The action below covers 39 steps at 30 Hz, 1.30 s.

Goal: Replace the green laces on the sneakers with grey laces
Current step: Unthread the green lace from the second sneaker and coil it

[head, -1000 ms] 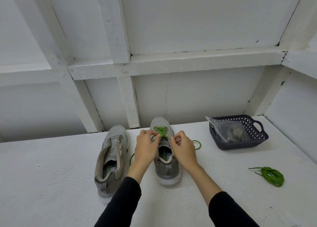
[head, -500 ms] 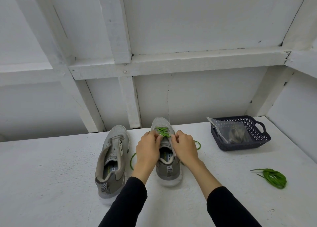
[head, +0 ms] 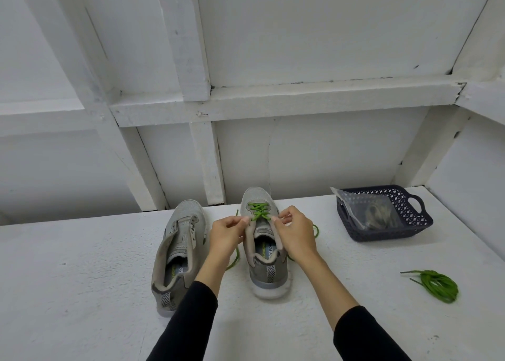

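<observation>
Landmark is the right sneaker (head: 263, 248), heel toward the camera, on the white worktop (head: 82, 278). Its green lace (head: 258, 211) is still crossed through the front eyelets only; loose ends trail onto the worktop on both sides of the shoe. Left hand (head: 226, 235) is at the sneaker's left eyelet edge, its fingers (head: 241, 220) pressed together, pinching the lace there. Right hand (head: 293, 233) is at the right eyelet edge, thumb and forefinger pinching the lace, the other fingers curled. The left sneaker (head: 179, 254) stands just left of it, with no lace, tongue open. A removed green lace bundle (head: 437, 285) lies well right of the sneaker, nearer the camera. A dark basket (head: 410, 224) sits right of the sneaker toward the wall, with a clear bag (head: 363, 210) in it. The bag's contents look greyish; can't tell if they are the grey laces.
</observation>
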### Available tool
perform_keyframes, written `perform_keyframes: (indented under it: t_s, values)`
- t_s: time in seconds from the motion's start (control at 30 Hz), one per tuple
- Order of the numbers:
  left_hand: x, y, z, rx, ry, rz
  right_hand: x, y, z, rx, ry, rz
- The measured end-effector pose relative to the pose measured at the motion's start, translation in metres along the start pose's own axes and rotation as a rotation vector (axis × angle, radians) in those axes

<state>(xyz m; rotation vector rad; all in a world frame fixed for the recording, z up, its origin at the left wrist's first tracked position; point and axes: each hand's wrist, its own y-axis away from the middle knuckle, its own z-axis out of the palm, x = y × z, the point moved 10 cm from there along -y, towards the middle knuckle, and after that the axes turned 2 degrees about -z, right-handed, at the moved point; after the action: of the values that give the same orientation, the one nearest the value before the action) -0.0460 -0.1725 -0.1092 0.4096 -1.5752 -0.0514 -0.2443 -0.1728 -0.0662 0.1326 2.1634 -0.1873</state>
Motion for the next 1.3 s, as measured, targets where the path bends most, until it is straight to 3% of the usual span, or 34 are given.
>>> perform_keyframes:
  t_s: [0.1, 0.2, 0.33, 0.73, 0.8, 0.87, 1.0, 1.07, 1.2, 1.3]
  values:
    - [-0.002, 0.004, 0.001, -0.021, 0.072, -0.042, -0.028, -0.001, -0.003, 0.046, -0.014, -0.149]
    - [-0.005, 0.004, 0.001, -0.024, 0.118, -0.080, -0.048, -0.001, 0.010, -0.048, -0.045, -0.254]
    - [-0.007, 0.003, 0.001, -0.029, 0.135, -0.099, -0.043, 0.001, 0.035, -0.209, 0.104, -0.301]
    - [-0.004, 0.009, 0.000, 0.022, 0.144, -0.064, -0.047, 0.003, 0.040, -0.191, 0.276, -0.356]
    - [-0.004, 0.009, -0.001, 0.027, 0.136, -0.061, -0.043, 0.001, 0.036, -0.156, 0.159, -0.309]
    - [-0.004, 0.007, -0.002, 0.033, 0.133, -0.063, -0.029, -0.006, 0.032, -0.134, -0.104, -0.142]
    - [-0.007, 0.005, -0.002, 0.041, 0.114, -0.070, 0.025, -0.007, 0.032, -0.084, -1.022, 0.407]
    - [-0.009, 0.005, -0.001, 0.046, 0.105, -0.072, 0.043, 0.004, 0.036, -0.066, -1.277, 0.564]
    - [-0.008, 0.005, -0.001, 0.049, 0.114, -0.070, 0.052, 0.008, 0.027, 0.006, -1.058, 0.524]
    - [-0.009, 0.006, -0.001, 0.030, 0.138, -0.087, 0.026, -0.002, 0.000, 0.082, -0.561, 0.215]
